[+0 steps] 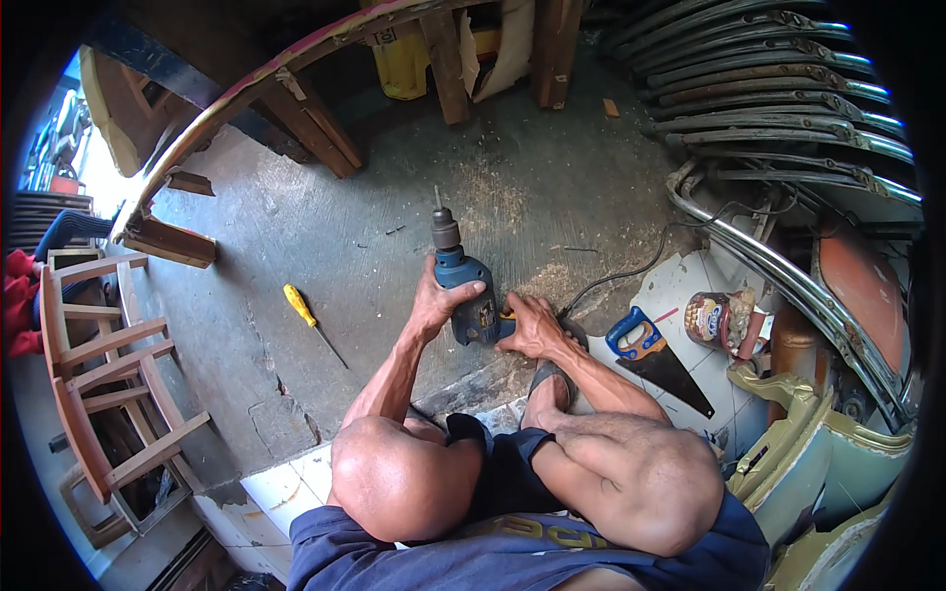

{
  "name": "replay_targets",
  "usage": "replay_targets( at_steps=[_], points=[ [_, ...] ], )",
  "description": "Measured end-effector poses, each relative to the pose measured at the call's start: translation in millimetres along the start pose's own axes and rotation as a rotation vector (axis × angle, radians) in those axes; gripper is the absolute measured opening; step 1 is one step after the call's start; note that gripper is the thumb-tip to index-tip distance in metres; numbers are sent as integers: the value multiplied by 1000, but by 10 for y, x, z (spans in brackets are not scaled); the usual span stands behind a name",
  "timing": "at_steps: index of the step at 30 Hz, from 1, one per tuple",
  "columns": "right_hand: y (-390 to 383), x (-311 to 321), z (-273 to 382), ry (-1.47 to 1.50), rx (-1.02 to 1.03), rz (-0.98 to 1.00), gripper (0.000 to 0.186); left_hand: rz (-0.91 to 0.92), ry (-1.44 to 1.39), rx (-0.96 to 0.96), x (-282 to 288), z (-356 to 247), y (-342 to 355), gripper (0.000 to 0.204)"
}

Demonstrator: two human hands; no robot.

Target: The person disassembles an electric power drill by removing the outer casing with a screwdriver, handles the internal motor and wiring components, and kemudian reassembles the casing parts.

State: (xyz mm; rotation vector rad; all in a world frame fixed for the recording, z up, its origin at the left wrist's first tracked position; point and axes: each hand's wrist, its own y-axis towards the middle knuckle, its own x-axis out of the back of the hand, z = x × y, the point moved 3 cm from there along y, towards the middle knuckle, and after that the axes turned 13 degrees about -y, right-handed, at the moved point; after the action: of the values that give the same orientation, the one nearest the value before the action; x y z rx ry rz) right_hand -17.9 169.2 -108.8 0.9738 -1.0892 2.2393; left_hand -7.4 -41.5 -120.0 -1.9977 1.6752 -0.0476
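A blue power drill (pixel 469 281) lies in front of me, its black chuck and thin bit pointing away. My left hand (pixel 436 300) is wrapped round the drill's body from the left, thumb across its top. On the other side my right hand (pixel 530 325) closes on the drill's handle, near a yellow part. The palm side of both hands is hidden. To the left, a screwdriver (pixel 301 306) with a yellow handle rests on the concrete floor. Right of my right hand, a handsaw (pixel 652 353) with a blue and orange handle lies on white tiles.
A black cord (pixel 631 279) runs from beside my right hand toward stacked metal frames (pixel 769 108). A jar (pixel 711 320) stands past the saw. Wooden frames (pixel 108 374) are at the left, and a large curved wooden frame (pixel 286 69) spans the far side. Another person's red-clothed part shows far left.
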Motion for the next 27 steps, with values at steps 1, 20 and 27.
replay_targets(
  at_steps=[1,20,27],
  points=[
    [-31,38,9,16,-11,37,79,15,12,0,-30,-15,-7,76],
    [94,-67,-55,-10,8,-53,85,105,132,-15,-85,-186,-26,88],
    [15,-147,-116,-92,87,-201,77,142,143,-44,-171,-241,-76,90]
  ],
)
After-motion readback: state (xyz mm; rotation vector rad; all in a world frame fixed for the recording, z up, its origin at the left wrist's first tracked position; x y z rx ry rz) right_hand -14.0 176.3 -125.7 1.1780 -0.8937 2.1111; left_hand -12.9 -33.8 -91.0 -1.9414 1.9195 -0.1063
